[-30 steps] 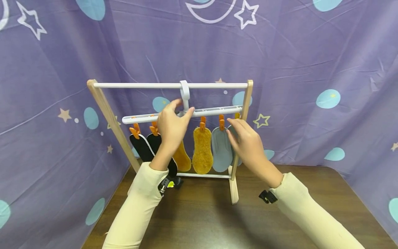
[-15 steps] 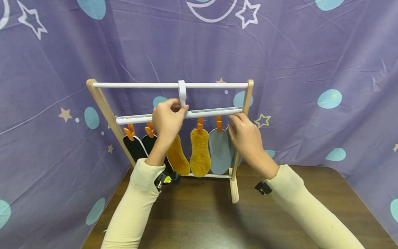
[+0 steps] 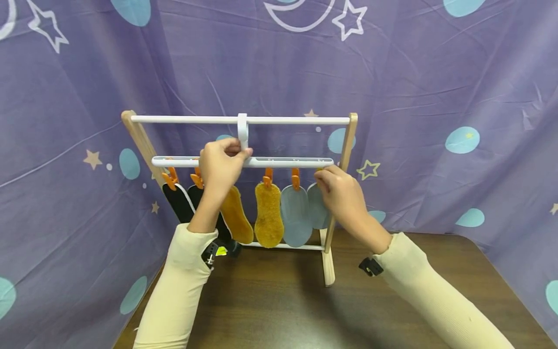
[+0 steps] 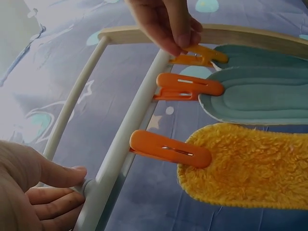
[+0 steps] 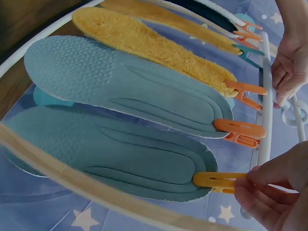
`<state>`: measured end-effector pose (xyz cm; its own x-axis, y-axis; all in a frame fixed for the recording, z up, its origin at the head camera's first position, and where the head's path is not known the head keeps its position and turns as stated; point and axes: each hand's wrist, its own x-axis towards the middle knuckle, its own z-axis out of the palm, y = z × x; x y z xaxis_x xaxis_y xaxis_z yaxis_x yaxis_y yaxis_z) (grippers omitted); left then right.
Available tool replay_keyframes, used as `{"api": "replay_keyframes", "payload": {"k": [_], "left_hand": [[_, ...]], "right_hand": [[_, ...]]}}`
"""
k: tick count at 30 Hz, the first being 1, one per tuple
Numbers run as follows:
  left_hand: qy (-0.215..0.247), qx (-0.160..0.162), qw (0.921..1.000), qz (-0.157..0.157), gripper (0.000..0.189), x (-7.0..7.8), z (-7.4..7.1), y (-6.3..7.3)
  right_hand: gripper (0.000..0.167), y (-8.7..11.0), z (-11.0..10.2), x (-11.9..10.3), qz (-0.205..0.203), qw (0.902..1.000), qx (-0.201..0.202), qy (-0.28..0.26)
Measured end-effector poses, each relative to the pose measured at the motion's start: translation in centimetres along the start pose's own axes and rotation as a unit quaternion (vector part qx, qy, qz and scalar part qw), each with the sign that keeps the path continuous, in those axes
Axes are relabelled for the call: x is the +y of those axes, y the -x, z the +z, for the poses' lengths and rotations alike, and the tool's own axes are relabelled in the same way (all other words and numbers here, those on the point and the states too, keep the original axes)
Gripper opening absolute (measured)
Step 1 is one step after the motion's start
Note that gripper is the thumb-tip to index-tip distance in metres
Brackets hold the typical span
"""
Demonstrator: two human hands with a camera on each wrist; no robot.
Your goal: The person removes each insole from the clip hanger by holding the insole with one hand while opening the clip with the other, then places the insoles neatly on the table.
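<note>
left hand point(image 3: 223, 162) pinching a white hanger point(image 3: 283, 164) at its middle, right hand point(image 3: 344, 191) with thumb and fingers closed on a yellow clip point(image 5: 216, 183) at the hanger's right end, blue-grey insole point(image 3: 317, 208) clipped below the hanger, white rail point(image 3: 296, 120) above it

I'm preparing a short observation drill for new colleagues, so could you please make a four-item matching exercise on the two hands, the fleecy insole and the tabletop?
Column one
1. Left hand
2. Right hand
3. Fleecy insole
4. Tabletop

Column two
A. Dark brown
B. Pinching the yellow clip
C. Mustard yellow, hung from an orange clip
D. Holding the white hanger near its middle

Right pairs: 1-D, 2-B, 3-C, 4-A.
</note>
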<state>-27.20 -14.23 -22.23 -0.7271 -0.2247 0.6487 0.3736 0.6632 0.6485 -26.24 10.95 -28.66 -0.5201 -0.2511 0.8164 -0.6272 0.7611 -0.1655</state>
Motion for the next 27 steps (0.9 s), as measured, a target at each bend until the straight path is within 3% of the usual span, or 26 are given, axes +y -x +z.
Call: {"api": "replay_keyframes", "payload": {"k": [17,27], "left_hand": [[0.031,-0.046,0.9980,-0.030,0.025,-1.6,-2.0,-0.8],[0.054,-0.026,0.9974,-0.041,0.028,-1.2,-1.2,-0.4]], "right_hand": [[0.008,-0.4,-1.6,-1.6,-0.061,0.9942,-0.002,-0.088],[0.013,-0.4,-3.9,-2.6,-0.079,0.9938,-0.006,-0.078]]}}
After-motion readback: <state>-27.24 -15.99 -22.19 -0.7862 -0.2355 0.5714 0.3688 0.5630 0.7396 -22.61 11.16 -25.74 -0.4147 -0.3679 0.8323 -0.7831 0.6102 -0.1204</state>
